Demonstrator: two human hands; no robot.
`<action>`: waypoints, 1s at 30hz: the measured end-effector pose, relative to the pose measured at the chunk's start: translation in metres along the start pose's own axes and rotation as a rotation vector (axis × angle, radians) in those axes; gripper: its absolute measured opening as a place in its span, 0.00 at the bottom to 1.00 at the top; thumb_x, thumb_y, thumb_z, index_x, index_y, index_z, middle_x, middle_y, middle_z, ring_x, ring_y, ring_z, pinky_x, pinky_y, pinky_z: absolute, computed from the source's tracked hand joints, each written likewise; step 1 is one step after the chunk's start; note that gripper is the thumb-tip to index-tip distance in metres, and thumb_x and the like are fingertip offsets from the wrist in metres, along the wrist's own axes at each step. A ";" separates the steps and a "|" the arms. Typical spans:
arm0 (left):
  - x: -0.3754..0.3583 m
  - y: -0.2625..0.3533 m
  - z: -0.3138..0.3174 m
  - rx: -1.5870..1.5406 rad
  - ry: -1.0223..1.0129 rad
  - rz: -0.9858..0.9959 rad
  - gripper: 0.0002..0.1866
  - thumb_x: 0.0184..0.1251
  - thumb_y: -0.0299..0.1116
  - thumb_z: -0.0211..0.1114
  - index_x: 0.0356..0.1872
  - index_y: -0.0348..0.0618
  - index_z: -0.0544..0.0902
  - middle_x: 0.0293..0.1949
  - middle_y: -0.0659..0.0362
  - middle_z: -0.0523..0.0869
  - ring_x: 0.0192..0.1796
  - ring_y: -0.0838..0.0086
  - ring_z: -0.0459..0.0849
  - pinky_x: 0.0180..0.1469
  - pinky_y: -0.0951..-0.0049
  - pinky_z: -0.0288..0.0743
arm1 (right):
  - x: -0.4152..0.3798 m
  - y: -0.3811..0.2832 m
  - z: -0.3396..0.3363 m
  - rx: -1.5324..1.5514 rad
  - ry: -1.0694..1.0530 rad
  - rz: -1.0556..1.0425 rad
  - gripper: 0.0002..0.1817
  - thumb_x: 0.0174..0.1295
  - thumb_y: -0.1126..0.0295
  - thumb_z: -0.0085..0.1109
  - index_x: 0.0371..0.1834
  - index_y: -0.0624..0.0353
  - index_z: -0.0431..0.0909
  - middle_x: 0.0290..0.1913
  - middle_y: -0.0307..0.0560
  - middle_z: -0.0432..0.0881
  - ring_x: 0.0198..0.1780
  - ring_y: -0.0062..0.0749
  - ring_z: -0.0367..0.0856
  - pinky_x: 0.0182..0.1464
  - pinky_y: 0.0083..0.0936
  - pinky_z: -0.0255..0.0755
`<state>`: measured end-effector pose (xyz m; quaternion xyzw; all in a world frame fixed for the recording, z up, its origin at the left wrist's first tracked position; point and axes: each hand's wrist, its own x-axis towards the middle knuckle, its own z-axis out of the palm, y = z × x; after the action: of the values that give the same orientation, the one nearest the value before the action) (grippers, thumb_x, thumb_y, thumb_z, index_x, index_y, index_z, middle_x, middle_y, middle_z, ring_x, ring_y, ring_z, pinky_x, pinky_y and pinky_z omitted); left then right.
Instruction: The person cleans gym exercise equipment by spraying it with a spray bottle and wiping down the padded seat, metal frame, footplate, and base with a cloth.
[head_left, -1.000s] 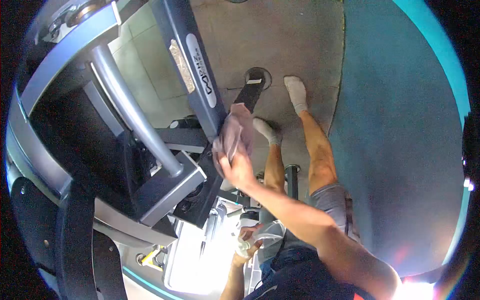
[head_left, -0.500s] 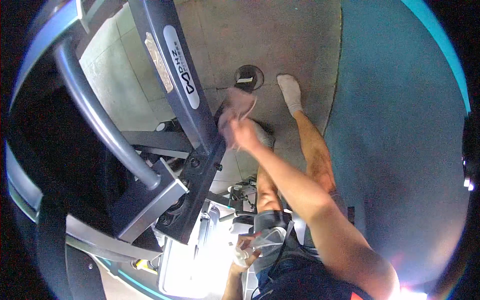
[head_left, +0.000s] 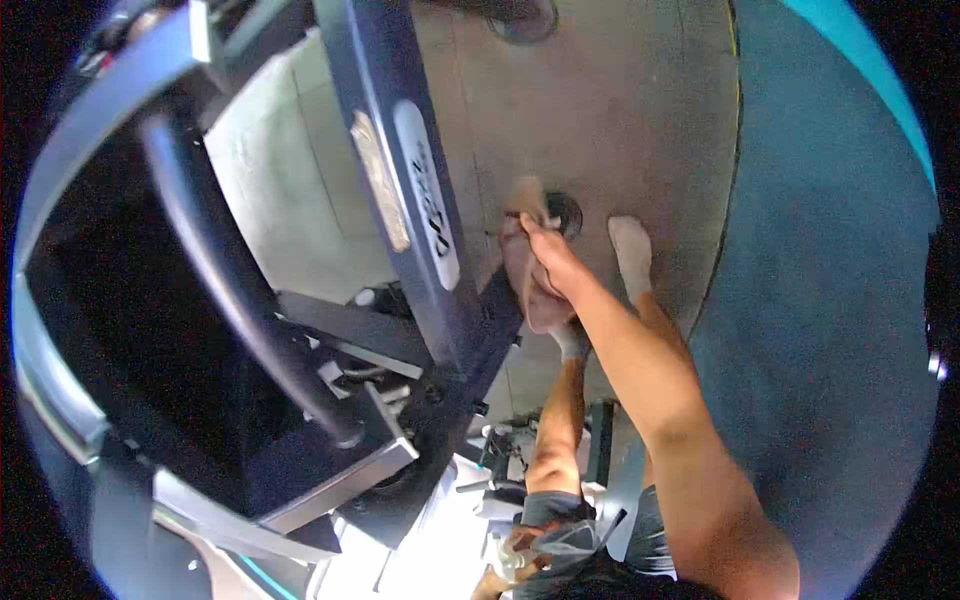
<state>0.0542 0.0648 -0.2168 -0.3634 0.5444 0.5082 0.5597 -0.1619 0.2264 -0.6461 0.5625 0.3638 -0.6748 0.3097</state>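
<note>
My right hand [head_left: 552, 258] is closed on a pinkish-brown cloth [head_left: 540, 308], which hangs in loose folds and is partly blurred. It is held out in front of me, beside the dark post [head_left: 400, 200] of a gym machine, overlapping my lower leg in this view. Low in the frame, my left hand [head_left: 526, 540] is wrapped round a clear bottle [head_left: 570, 540] with a white top [head_left: 508, 565], close to my shorts. Part of that hand lies in shade and glare.
The machine's curved metal bar [head_left: 225, 270] and dark frame fill the left side. My foot [head_left: 630, 245] in a pale sock stands on the grey tiled floor [head_left: 590, 110]. A blue-grey surface [head_left: 830, 300] with a light blue edge lies at the right.
The view has shifted, so the machine and floor sit lower and further right. The cloth in my right hand has swung and now hangs longer. My left hand still holds the bottle.
</note>
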 end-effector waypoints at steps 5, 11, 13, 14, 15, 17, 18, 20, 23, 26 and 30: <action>0.008 0.018 -0.001 0.084 -0.011 0.074 0.27 0.61 0.25 0.72 0.59 0.39 0.70 0.63 0.44 0.77 0.65 0.61 0.77 0.66 0.61 0.71 | -0.138 -0.164 0.048 0.149 -0.367 -0.064 0.46 0.73 0.39 0.45 0.75 0.73 0.55 0.79 0.64 0.53 0.81 0.45 0.48 0.78 0.41 0.47; 0.013 0.036 -0.002 0.135 -0.010 0.111 0.28 0.60 0.26 0.72 0.61 0.40 0.70 0.63 0.45 0.77 0.65 0.62 0.77 0.65 0.61 0.71 | -0.211 -0.321 0.047 0.171 -0.148 -0.861 0.32 0.74 0.44 0.45 0.43 0.69 0.81 0.38 0.57 0.85 0.44 0.38 0.85 0.43 0.33 0.78; 0.017 0.040 -0.001 0.144 -0.016 0.109 0.29 0.60 0.26 0.72 0.61 0.40 0.70 0.63 0.45 0.77 0.65 0.62 0.77 0.65 0.61 0.71 | -0.259 -0.380 0.054 -0.168 -0.241 -1.067 0.32 0.71 0.43 0.50 0.39 0.68 0.84 0.49 0.61 0.85 0.51 0.41 0.86 0.47 0.36 0.79; 0.019 0.041 0.000 0.151 -0.017 0.107 0.29 0.60 0.26 0.72 0.61 0.40 0.70 0.63 0.45 0.77 0.65 0.62 0.77 0.65 0.61 0.71 | -0.234 -0.395 0.090 -0.253 0.140 -1.484 0.25 0.69 0.52 0.52 0.46 0.69 0.80 0.47 0.61 0.83 0.50 0.47 0.84 0.49 0.40 0.78; 0.020 0.043 0.000 0.154 -0.020 0.106 0.29 0.60 0.26 0.72 0.61 0.40 0.70 0.63 0.45 0.77 0.65 0.62 0.77 0.65 0.61 0.71 | -0.207 -0.392 0.107 -0.268 0.267 -1.644 0.23 0.66 0.56 0.54 0.50 0.69 0.78 0.50 0.62 0.81 0.52 0.51 0.81 0.53 0.43 0.75; 0.020 0.046 0.000 0.171 -0.024 0.115 0.30 0.60 0.27 0.73 0.62 0.40 0.70 0.63 0.45 0.77 0.65 0.62 0.77 0.65 0.62 0.72 | -0.163 -0.380 0.128 -0.217 0.297 -1.712 0.25 0.60 0.62 0.58 0.55 0.71 0.76 0.60 0.63 0.75 0.58 0.58 0.76 0.62 0.48 0.69; 0.018 0.049 0.002 0.172 -0.022 0.120 0.30 0.60 0.27 0.73 0.62 0.40 0.70 0.63 0.46 0.77 0.65 0.63 0.77 0.65 0.62 0.72 | -0.143 -0.375 0.121 -0.251 0.409 -1.802 0.28 0.56 0.63 0.61 0.57 0.71 0.75 0.63 0.62 0.73 0.62 0.58 0.71 0.66 0.45 0.65; 0.013 0.053 0.003 0.183 -0.015 0.134 0.30 0.60 0.27 0.73 0.62 0.40 0.70 0.63 0.46 0.77 0.65 0.63 0.77 0.65 0.62 0.72 | -0.135 -0.364 0.109 -0.346 0.481 -1.785 0.30 0.43 0.70 0.72 0.54 0.62 0.79 0.62 0.54 0.71 0.61 0.53 0.68 0.65 0.43 0.66; -0.005 0.053 0.003 0.243 -0.005 0.178 0.31 0.59 0.27 0.73 0.63 0.40 0.70 0.63 0.46 0.78 0.65 0.63 0.77 0.65 0.62 0.72 | -0.149 -0.375 0.093 -0.528 0.373 -1.647 0.25 0.50 0.70 0.68 0.55 0.62 0.78 0.61 0.57 0.72 0.60 0.55 0.71 0.64 0.43 0.68; -0.031 0.055 0.002 0.411 -0.030 0.271 0.32 0.59 0.27 0.73 0.63 0.41 0.70 0.63 0.47 0.78 0.65 0.63 0.77 0.64 0.62 0.72 | -0.166 -0.392 0.073 -0.491 0.223 -1.493 0.20 0.60 0.69 0.61 0.55 0.62 0.78 0.54 0.61 0.79 0.54 0.56 0.79 0.59 0.45 0.73; -0.057 0.068 0.015 0.559 -0.014 0.371 0.33 0.58 0.30 0.74 0.64 0.40 0.70 0.62 0.47 0.78 0.64 0.63 0.78 0.64 0.62 0.72 | -0.223 -0.368 -0.014 -0.134 0.210 -1.151 0.16 0.71 0.63 0.51 0.52 0.62 0.81 0.40 0.59 0.86 0.43 0.46 0.86 0.47 0.38 0.78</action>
<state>-0.0021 0.0840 -0.1491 -0.0871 0.7157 0.4347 0.5396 -0.4199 0.4400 -0.3759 0.3175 0.6814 -0.6504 -0.1092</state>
